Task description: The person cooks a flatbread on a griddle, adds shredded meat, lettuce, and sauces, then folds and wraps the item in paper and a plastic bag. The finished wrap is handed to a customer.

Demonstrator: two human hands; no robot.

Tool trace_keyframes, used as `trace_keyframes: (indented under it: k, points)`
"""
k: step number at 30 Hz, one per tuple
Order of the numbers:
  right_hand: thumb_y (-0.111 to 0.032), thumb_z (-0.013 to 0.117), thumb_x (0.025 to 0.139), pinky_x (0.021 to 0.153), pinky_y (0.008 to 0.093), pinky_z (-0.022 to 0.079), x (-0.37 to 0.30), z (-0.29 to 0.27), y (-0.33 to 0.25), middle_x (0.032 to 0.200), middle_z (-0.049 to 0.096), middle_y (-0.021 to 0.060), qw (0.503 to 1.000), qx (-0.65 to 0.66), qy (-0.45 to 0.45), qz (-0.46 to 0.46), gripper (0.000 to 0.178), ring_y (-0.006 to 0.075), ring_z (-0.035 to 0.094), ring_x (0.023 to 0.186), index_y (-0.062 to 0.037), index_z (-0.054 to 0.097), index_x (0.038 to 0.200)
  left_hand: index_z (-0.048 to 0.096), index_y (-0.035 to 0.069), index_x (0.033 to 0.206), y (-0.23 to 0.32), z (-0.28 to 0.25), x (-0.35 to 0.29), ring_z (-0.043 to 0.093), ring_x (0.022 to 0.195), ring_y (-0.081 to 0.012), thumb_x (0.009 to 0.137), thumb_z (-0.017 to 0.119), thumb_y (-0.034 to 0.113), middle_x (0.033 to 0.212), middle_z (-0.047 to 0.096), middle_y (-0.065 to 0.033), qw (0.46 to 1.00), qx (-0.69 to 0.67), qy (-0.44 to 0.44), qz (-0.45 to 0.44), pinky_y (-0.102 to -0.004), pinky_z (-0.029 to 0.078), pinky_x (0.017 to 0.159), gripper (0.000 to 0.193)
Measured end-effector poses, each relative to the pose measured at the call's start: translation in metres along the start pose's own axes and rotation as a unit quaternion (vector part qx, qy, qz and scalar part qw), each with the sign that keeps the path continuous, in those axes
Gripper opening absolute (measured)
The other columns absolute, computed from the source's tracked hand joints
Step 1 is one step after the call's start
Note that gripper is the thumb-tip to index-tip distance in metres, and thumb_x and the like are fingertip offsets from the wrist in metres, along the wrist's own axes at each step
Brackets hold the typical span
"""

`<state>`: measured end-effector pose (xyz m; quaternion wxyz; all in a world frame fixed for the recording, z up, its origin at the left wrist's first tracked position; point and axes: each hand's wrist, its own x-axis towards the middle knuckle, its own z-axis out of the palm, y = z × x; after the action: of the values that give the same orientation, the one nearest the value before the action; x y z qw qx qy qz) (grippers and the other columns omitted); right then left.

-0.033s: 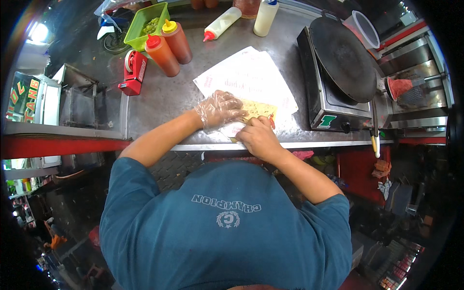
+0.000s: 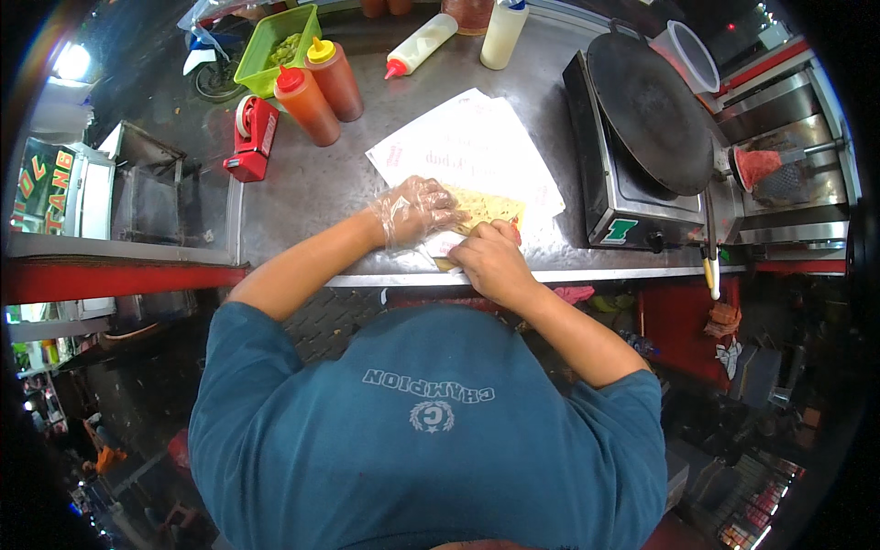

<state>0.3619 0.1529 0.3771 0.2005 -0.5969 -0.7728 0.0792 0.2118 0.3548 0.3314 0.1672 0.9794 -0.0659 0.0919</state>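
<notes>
A pale, speckled flatbread wrap (image 2: 493, 209) lies on white printed wrapping paper (image 2: 472, 137) near the counter's front edge, with a bit of red filling showing at its right end. My left hand (image 2: 417, 211), in a clear plastic glove, has its fingers curled onto the wrap's left end. Bare, my right hand (image 2: 492, 259) pinches the wrap's near edge, its fingertips close to the left ones. Both hands cover much of the near side, so the fold beneath them is hidden.
Red-capped (image 2: 307, 105) and yellow-capped (image 2: 335, 78) sauce bottles stand left, beside a red tape dispenser (image 2: 252, 137) and green basket (image 2: 280, 46). White bottles (image 2: 423, 46) (image 2: 504, 35) sit behind. At right, a round black griddle (image 2: 653, 115) rests on a stove (image 2: 632, 220).
My left hand's fingers have curled in slightly more over the wrap, and its knuckles sit a little lower. My right hand has barely shifted.
</notes>
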Motion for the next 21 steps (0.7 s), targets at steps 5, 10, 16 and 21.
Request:
trace_keyframes:
  k: [5, 10, 16, 21]
  points:
    - [-0.014, 0.078, 0.082, 0.097, 0.0407, 0.038, 0.008, -0.007, 0.003, 0.087, 0.072, 0.0008, 0.994, 0.053, 0.051, 0.08, 0.01, 0.0211, 0.063, 0.097, -0.011, 0.077, 0.091, 0.068, 0.017, 0.135, 0.006, -0.008, -0.017, 0.064, 0.117, -0.031, 0.095, 0.07, 0.032, 0.124, 0.07, -0.0098, 0.999, -0.033, 0.034, -0.015, -0.0452, 0.05, 0.103, 0.042]
    - [-0.013, 0.08, 0.08, 0.096, 0.04, 0.038, 0.009, -0.004, 0.006, 0.082, 0.072, 0.0019, 0.979, 0.111, 0.096, 0.144, 0.005, 0.0219, 0.064, 0.094, -0.0111, 0.078, 0.085, 0.069, 0.015, 0.132, 0.011, -0.011, -0.022, 0.064, 0.117, -0.0315, 0.091, 0.074, 0.036, 0.123, 0.071, -0.0098, 0.995, -0.064, 0.064, -0.035, -0.0458, 0.05, 0.103, 0.046]
    - [-0.018, 0.076, 0.085, 0.095, 0.0457, 0.038, 0.058, -0.032, 0.06, 0.087, 0.074, 0.0059, 0.974, 0.051, 0.049, 0.215, 0.007, 0.0266, 0.063, 0.098, -0.0122, 0.08, 0.086, 0.074, 0.013, 0.111, -0.003, -0.004, 0.025, 0.066, 0.112, -0.0352, 0.102, 0.054, 0.048, 0.121, 0.071, -0.0147, 0.971, -0.05, -0.045, -0.23, -0.0491, 0.051, 0.096, 0.042]
    - [-0.023, 0.072, 0.087, 0.091, 0.0443, 0.043, 0.077, -0.046, 0.072, 0.089, 0.074, 0.0111, 0.987, -0.121, 0.014, 0.102, 0.017, 0.0297, 0.064, 0.098, -0.007, 0.077, 0.088, 0.078, 0.014, 0.106, -0.015, -0.035, 0.076, 0.07, 0.1, -0.0382, 0.105, 0.046, 0.055, 0.106, 0.075, -0.0172, 0.92, -0.07, -0.107, -0.37, -0.0518, 0.053, 0.09, 0.052]
